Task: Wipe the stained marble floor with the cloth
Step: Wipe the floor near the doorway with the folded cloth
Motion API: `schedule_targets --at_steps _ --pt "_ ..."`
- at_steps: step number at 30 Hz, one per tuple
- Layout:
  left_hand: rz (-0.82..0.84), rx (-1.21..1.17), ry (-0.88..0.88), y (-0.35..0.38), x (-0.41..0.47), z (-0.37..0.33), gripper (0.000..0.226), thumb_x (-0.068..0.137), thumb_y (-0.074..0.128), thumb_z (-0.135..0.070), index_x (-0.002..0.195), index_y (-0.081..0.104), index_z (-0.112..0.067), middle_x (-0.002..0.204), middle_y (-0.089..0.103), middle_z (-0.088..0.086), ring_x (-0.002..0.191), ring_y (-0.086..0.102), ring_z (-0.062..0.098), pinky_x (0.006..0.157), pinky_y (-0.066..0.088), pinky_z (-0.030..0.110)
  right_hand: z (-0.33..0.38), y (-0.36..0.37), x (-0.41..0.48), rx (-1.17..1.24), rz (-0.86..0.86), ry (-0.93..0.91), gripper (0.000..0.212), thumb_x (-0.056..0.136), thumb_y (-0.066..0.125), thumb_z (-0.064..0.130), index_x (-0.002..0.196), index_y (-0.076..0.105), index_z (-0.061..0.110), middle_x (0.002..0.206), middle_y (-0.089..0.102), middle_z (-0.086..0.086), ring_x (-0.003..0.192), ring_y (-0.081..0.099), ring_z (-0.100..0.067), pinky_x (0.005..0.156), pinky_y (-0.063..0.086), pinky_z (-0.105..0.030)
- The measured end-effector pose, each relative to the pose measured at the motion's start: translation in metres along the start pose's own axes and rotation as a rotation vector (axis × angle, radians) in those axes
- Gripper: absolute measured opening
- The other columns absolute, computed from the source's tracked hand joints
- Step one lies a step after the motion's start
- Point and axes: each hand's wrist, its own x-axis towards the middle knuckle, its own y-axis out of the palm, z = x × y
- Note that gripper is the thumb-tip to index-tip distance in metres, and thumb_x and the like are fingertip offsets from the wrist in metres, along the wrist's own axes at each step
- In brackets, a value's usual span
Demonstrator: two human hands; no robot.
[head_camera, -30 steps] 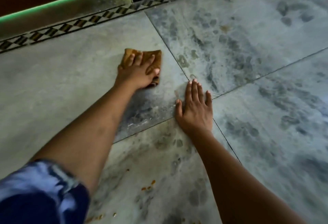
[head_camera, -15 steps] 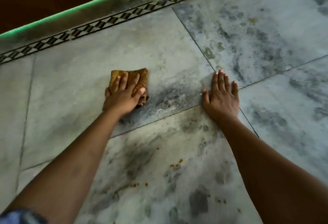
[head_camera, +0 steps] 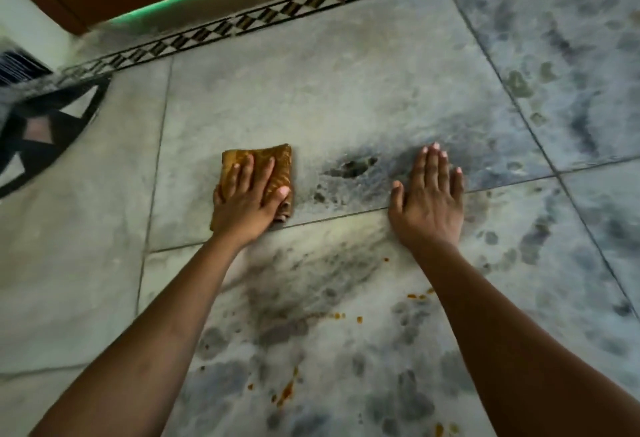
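Left hand (head_camera: 247,204) lies flat, fingers straight, on the folded orange-brown cloth (head_camera: 277,162) & presses it on the grey stained marble floor (head_camera: 311,97). Right hand (head_camera: 429,201) is flat on the floor, fingers straight, holds nothing. Dark smudge (head_camera: 349,166) is btw. both hands; small orange crumbs (head_camera: 360,318) lie nearer the person.

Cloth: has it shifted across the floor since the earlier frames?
Yes. The cloth under the left hand slid left across the tile, away from the tile seam on its right.
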Motion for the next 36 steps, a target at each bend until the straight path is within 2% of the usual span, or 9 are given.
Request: schedule_targets --at_steps 3,7,10,15,20,26,28,32,36 --pt "-0.038 0.036 -0.122 0.012 -0.018 -0.034 0.062 0.094 0.018 -0.059 0.147 -0.007 -0.039 0.158 -0.016 0.0 0.145 -0.013 0.021 0.115 -0.001 0.054 0.005 0.002 0.003 -0.012 0.005 -0.002 0.071 0.088 0.021 0.04 0.149 0.009 0.003 0.157 0.007 -0.014 0.145 0.005 -0.024 0.116 -0.002 -0.039" --pt "-0.024 0.038 0.06 0.014 -0.03 -0.081 0.067 0.09 0.021 -0.065 0.147 -0.007 -0.042 0.158 -0.017 -0.001 0.145 -0.013 0.021 0.114 -0.002 0.056 0.007 -0.001 0.0 -0.02 0.016 0.028 0.072 0.088 0.019 0.041 0.149 0.01 0.004 0.157 0.007 -0.013 0.145 0.005 -0.024 0.116 -0.002 -0.039" --pt "0.006 -0.001 0.154 -0.003 0.004 -0.061 0.067 0.087 0.027 -0.07 0.144 -0.001 -0.05 0.158 -0.015 -0.006 0.145 -0.012 0.018 0.113 0.004 0.056 0.008 -0.003 0.001 -0.027 0.029 0.029 0.073 0.087 0.017 0.043 0.149 0.007 0.005 0.158 0.005 -0.012 0.146 0.003 -0.022 0.117 -0.003 -0.038" --pt "-0.046 -0.119 -0.104 -0.023 0.051 0.012 0.069 0.086 0.032 -0.07 0.146 0.006 -0.047 0.159 -0.008 0.0 0.146 -0.004 0.024 0.11 0.012 0.062 0.007 -0.003 0.002 -0.03 0.029 0.023 0.074 0.086 0.014 0.044 0.149 0.007 0.005 0.158 0.003 -0.012 0.146 0.001 -0.022 0.117 -0.003 -0.038" --pt "-0.179 0.033 -0.219 -0.026 0.017 0.069 0.06 0.092 0.037 -0.057 0.147 0.023 -0.038 0.154 0.024 0.005 0.137 0.026 0.029 0.098 0.036 0.049 0.006 -0.004 0.001 -0.026 0.053 0.027 0.074 0.086 0.013 0.044 0.149 0.006 0.006 0.158 0.002 -0.011 0.146 0.0 -0.021 0.117 -0.004 -0.037" --pt "-0.283 0.051 -0.128 -0.025 -0.046 0.081 0.041 0.091 0.048 -0.047 0.131 0.05 -0.037 0.118 0.064 0.007 0.106 0.059 0.031 0.08 0.048 0.037 0.01 -0.02 0.0 0.099 0.259 0.067 0.063 0.099 0.02 0.041 0.15 -0.002 0.009 0.158 -0.009 -0.007 0.145 -0.011 -0.018 0.116 -0.01 -0.034" --pt "-0.236 -0.11 -0.093 -0.03 -0.061 0.084 0.037 0.091 0.051 -0.046 0.126 0.055 -0.036 0.113 0.067 0.007 0.104 0.061 0.031 0.081 0.047 0.035 0.016 -0.025 -0.011 0.166 0.299 0.088 0.063 0.1 0.019 0.041 0.149 -0.002 0.008 0.158 -0.01 -0.008 0.144 -0.012 -0.018 0.115 -0.009 -0.033" --pt "-0.193 -0.807 -0.09 -0.053 -0.101 0.097 0.029 0.09 0.06 -0.033 0.116 0.064 -0.022 0.109 0.067 0.003 0.097 0.062 0.02 0.08 0.048 0.027 0.053 -0.035 -0.053 0.201 0.312 0.031 0.064 0.1 0.023 0.041 0.149 0.002 0.005 0.158 -0.005 -0.012 0.145 -0.007 -0.02 0.116 -0.005 -0.034" --pt "-0.102 -1.51 -0.319 -0.074 -0.146 0.098 0.021 0.094 0.053 -0.031 0.104 0.062 -0.014 0.092 0.067 0.008 0.073 0.065 0.016 0.052 0.052 0.02 0.096 -0.057 -0.094 0.188 0.252 -0.162 0.062 0.1 0.025 0.039 0.149 0.005 0.008 0.158 -0.002 -0.01 0.145 -0.005 -0.021 0.116 -0.004 -0.034"
